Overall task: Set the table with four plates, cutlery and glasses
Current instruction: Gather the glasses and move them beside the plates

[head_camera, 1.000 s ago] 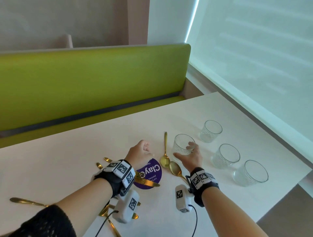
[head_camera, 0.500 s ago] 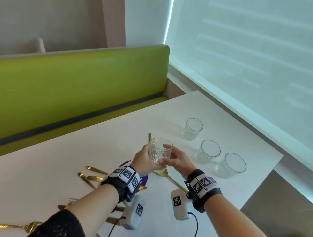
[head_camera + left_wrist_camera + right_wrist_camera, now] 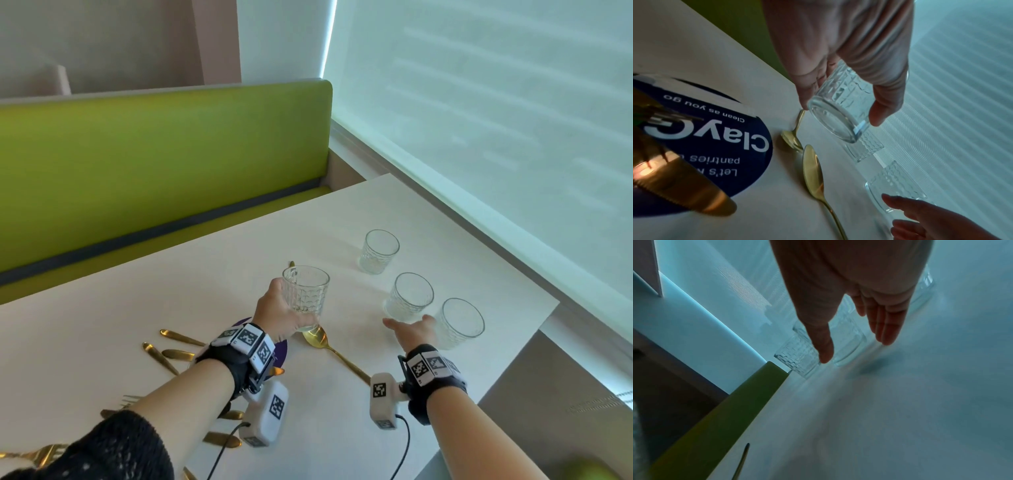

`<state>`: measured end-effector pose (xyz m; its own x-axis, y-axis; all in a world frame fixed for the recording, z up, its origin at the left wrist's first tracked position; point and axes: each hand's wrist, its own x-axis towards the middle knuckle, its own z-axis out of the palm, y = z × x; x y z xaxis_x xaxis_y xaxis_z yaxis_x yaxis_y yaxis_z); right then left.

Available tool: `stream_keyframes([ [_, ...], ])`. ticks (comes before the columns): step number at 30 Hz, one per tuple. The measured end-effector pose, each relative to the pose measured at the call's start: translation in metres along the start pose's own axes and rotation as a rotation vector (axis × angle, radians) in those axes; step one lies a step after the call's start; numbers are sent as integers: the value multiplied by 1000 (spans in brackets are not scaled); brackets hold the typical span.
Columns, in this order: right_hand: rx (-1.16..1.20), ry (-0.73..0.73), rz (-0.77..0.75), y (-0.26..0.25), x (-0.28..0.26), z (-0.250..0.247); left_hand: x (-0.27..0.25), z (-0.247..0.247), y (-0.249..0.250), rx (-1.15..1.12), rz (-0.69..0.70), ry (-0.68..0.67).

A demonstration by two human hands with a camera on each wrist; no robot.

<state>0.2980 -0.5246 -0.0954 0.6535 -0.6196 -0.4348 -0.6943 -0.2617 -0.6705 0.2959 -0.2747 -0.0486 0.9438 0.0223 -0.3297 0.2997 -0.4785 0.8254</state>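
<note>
My left hand [image 3: 279,313] grips a patterned clear glass [image 3: 306,294] and holds it above the white table [image 3: 212,274]; the left wrist view shows thumb and fingers wrapped round the glass [image 3: 840,113]. My right hand [image 3: 409,330] is open with straight fingers, low over the table, just in front of the middle glass [image 3: 411,296] and beside the near glass [image 3: 462,323]. A far glass [image 3: 378,251] stands behind them. In the right wrist view the open right hand [image 3: 856,344] reaches over two glasses [image 3: 797,360]. No plates are in view.
Two gold spoons [image 3: 813,172] lie beside a round purple sticker [image 3: 715,146]. Gold knife handles [image 3: 178,337] and forks [image 3: 44,454] lie at the left. A green bench [image 3: 154,164] runs behind the table, and a blind-covered window [image 3: 496,120] lines the right side.
The right hand lifted the glass and passed it to the left hand, then let go and moved right toward the standing glasses. The left hand now holds the glass alone.
</note>
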Motion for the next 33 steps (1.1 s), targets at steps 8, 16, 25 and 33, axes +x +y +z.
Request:
stream_keyframes([
  [8, 153, 156, -30, -8, 15, 19, -4, -13, -11, -47, -44, 37],
  [16, 155, 199, -66, -9, 23, 22, -14, -33, -38, -33, -114, 105],
  [25, 83, 102, -220, -19, -49, 39, -49, -66, -62, -74, -86, 139],
  [33, 61, -76, -422, -30, -185, 80, -134, -128, -108, -137, -50, 150],
])
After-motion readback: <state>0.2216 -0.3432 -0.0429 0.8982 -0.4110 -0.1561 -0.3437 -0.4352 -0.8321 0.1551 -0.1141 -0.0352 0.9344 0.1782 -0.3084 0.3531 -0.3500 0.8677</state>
